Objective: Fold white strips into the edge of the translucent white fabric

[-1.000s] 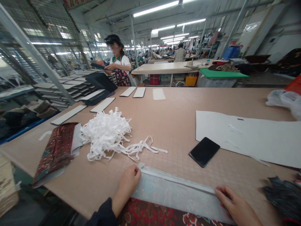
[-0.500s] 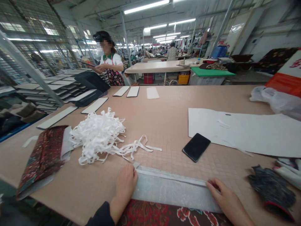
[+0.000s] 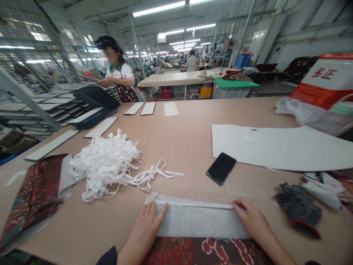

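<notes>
A dark patterned fabric piece (image 3: 198,250) with red flowers lies before me, its far part turned back to show a pale grey backing (image 3: 204,222). A narrow white strip (image 3: 193,203) runs along the far edge of the backing. At the left end, my left hand (image 3: 147,221) presses down with thumb and fingers apart. On the right, my right hand (image 3: 249,217) pinches the end of the strip and fabric edge between thumb and fingers. A tangled heap of white tape strips (image 3: 107,162) sits beyond my left hand.
A black phone (image 3: 221,168) lies beside a large white sheet (image 3: 275,147). Dark grey gloves (image 3: 299,208) rest at the right. Folded red patterned fabric (image 3: 33,191) is at the left edge. Across the table, a co-worker (image 3: 118,77) stands beside stacked white panels (image 3: 41,106).
My left hand has gone from closed fingers at the corner to spread fingers pressing on the edge. The right hand still pinches its end. The view has turned slightly right.
</notes>
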Demonstrator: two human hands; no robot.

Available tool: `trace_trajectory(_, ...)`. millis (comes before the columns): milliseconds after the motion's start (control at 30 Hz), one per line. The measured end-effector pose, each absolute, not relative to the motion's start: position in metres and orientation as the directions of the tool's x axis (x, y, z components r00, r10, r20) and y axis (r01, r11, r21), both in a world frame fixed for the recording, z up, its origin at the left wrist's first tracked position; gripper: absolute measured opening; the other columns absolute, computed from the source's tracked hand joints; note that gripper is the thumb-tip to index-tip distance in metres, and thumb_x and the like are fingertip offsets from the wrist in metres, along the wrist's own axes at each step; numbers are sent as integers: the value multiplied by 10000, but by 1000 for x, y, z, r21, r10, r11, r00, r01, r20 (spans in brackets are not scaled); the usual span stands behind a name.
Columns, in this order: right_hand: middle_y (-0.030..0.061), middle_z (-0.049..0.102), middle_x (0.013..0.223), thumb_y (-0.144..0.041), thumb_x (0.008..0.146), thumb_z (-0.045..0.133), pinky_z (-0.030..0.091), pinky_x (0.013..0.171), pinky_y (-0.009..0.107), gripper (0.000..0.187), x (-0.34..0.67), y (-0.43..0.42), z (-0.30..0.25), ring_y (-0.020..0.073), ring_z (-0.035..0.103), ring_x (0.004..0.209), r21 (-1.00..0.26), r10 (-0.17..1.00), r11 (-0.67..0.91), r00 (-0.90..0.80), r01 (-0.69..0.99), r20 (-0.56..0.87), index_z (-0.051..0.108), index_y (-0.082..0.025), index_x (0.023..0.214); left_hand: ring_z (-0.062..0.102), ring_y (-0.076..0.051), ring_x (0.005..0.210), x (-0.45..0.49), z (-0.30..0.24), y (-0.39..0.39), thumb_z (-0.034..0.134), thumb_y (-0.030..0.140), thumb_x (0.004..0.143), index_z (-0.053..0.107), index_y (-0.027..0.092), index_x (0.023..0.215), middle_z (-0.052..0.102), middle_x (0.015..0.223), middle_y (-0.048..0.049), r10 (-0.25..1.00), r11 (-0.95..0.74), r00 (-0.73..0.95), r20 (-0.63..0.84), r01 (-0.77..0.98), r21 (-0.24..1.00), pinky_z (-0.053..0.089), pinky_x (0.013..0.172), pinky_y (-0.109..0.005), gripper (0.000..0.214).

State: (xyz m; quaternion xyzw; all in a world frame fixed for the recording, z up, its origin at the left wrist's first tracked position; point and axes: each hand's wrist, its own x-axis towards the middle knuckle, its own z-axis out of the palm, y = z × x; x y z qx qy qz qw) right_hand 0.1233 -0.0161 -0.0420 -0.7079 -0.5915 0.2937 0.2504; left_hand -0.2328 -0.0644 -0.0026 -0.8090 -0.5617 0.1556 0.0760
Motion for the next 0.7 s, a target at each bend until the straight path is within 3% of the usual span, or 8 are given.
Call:
trace_trajectory(133, 36, 666, 742, -434, 702, 377, 450, 663, 316, 243, 120, -15, -37, 236, 622, 756, -703, 985, -169, 110, 691, -130, 527, -243, 693, 555, -246, 972, -216, 13, -59, 330, -54, 753, 319, 395, 1309, 559, 1093, -104, 928, -343, 281, -243, 901, -267, 446, 830, -423, 716)
trace_trajectory(367, 38, 638, 733, -346, 732, 364, 433, 681, 311, 179, 120, -17, -37, 221, 606, 755, -688, 991, -129, 71, 714, -112, 500, -235, 697, 571, -269, 865, -206, 24, -48, 292, -56, 744, 376, 399, 1278, 583, 981, -120, 913, -348, 271, -305, 906, -239, 438, 765, -440, 707)
trace_trajectory(567, 29, 610, 722, -275, 734, 374, 426, 701, 304, 135, 120, -16, -42, 204, 587, 737, -670, 993, -104, 46, 735, -104, 493, -229, 690, 467, -302, 1113, -204, 36, -27, 323, -17, 781, 472, 304, 1232, 464, 1262, -154, 847, -452, 378, -373, 882, -134, 357, 902, -489, 574)
trace_trajectory(700, 30, 599, 740, -231, 742, 379, 423, 709, 299, 121, 119, -16, -40, 199, 574, 744, -650, 994, -92, 34, 754, -101, 492, -225, 697, 501, -244, 1043, -193, 46, -12, 328, 22, 799, 579, 186, 1086, 530, 1173, -137, 771, -495, 450, -451, 869, 21, 391, 878, -391, 415)
